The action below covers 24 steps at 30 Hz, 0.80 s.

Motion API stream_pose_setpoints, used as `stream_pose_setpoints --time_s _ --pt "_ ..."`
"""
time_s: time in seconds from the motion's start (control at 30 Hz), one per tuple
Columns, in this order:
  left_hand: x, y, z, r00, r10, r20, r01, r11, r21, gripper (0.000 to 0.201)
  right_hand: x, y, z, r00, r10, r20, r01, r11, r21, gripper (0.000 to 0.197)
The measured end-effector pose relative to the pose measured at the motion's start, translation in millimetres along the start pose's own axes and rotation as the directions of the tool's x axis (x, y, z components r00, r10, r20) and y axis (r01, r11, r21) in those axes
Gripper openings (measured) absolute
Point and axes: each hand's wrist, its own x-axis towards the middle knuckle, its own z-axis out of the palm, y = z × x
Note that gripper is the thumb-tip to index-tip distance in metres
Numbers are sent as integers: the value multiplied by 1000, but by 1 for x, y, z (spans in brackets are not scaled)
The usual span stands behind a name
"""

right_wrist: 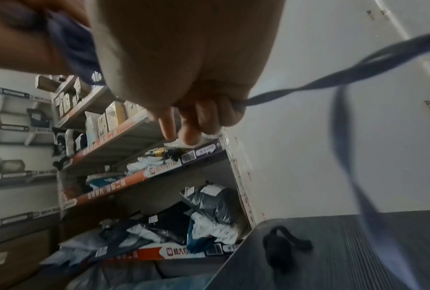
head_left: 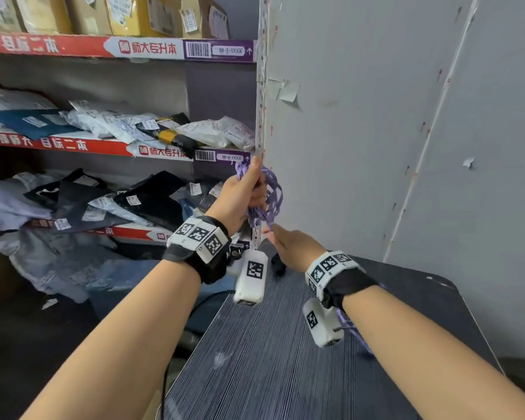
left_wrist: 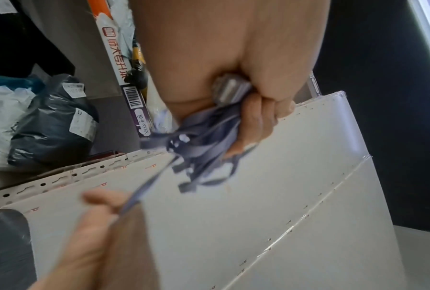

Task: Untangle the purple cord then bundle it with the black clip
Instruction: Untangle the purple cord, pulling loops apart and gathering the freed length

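Head view: left hand (head_left: 243, 189) grips the looped purple cord (head_left: 272, 195), right hand (head_left: 294, 247) pinches its tail, and the black clip (head_left: 278, 265) lies unused near the tabletop's far edge.

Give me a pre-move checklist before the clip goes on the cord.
1. Left hand grips the coiled purple cord: ok.
2. Right hand pinches the strand below the coil: ok.
3. Cord fully gathered: not ok, a loose length hangs toward the table.
4. Tangles gone: cannot tell, loops overlap in the fist.
5. Black clip within reach on the table: ok, untouched.
6. A free hand for the clip: not ok, both hold cord.
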Motion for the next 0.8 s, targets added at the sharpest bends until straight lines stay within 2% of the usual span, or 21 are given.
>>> stream_pose_setpoints --time_s 0.1,0.17,0.2,0.27,0.33,0.43,0.53,0.67,0.73,0.8 --pt "1 -11 -7 997 61 -53 -56 995 82 40 -3 0 12 998 -55 15 57 993 -99 31" --pt "0 -20 -11 989 112 -96 -82 958 275 42 -6 0 15 989 -146 -35 131 953 -273 35" --pt "0 -25 -13 983 147 -108 -91 910 404 42 -8 -1 13 979 -197 -57 163 915 -370 35" --pt "-3 -38 -16 982 165 -89 -75 781 621 40 -11 -1 13 952 -273 -135 186 871 -454 32" --pt "-8 -50 -16 990 136 -36 -70 702 708 41 -15 2 12 901 -342 -267 219 889 -401 32" --pt "-20 -70 -6 999 38 9 -32 674 738 39 -23 9 20 790 -451 -414 330 883 -333 30" --pt "-34 -90 1 997 -19 77 -44 673 738 39 -36 11 34 815 -391 -427 313 918 -243 21" --pt "-55 -117 6 981 -166 96 51 710 703 43 -57 24 53 872 -130 -471 150 989 4 26" --pt "-66 -128 11 966 -237 104 93 693 715 49 -63 27 63 900 -56 -432 101 992 82 21" --pt "-75 -141 11 951 -289 113 135 713 688 53 -67 31 73 934 -24 -358 64 993 102 15"
